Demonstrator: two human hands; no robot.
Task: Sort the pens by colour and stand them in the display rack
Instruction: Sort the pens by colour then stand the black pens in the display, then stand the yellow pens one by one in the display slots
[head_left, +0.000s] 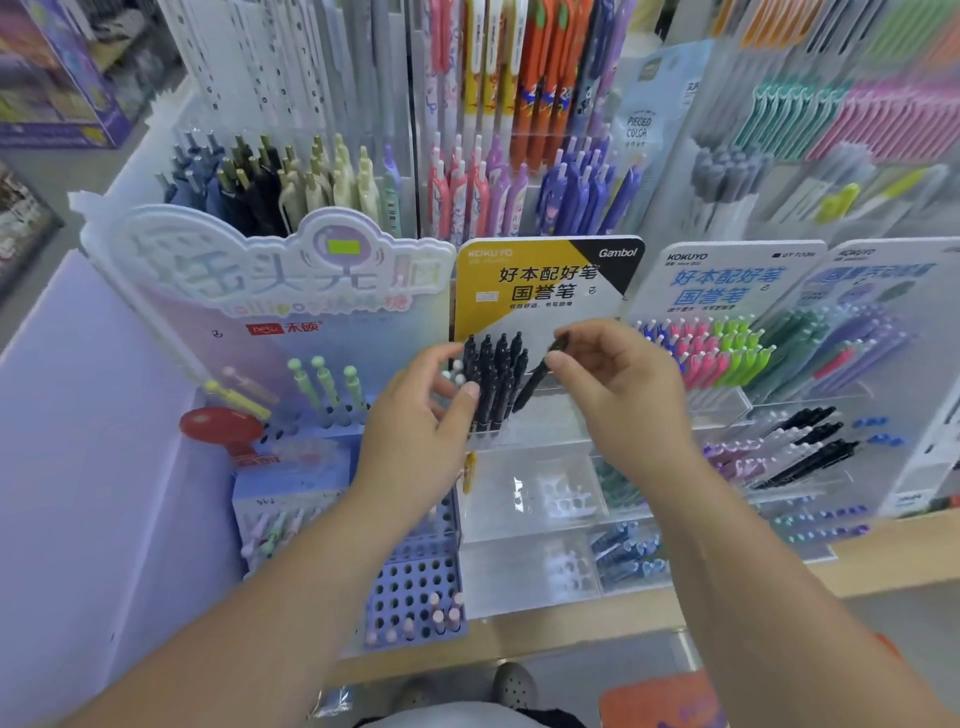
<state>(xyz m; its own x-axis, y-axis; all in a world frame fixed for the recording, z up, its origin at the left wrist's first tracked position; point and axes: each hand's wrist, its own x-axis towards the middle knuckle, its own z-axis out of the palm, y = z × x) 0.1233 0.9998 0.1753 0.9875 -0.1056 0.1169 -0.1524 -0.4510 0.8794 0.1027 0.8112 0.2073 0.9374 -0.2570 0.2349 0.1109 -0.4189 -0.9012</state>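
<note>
A clear acrylic display rack (524, 441) with a yellow and black header card stands in the middle of the shelf. Several black pens (493, 374) stand upright in its top tier. My right hand (618, 379) pinches one black pen (540, 376), tilted, just right of that bunch. My left hand (421, 431) sits at the bunch's left side, thumb and fingers around the black pens and a few white-tipped ones. The lower tiers of the rack hold a few pens lying behind clear walls.
A purple pegboard rack (415, 587) with pastel pens stands at the left. To the right, a Kokuyo rack (727, 358) holds pink, green and blue pens. Taller racks of pens fill the back. The wooden shelf edge (571, 629) runs in front.
</note>
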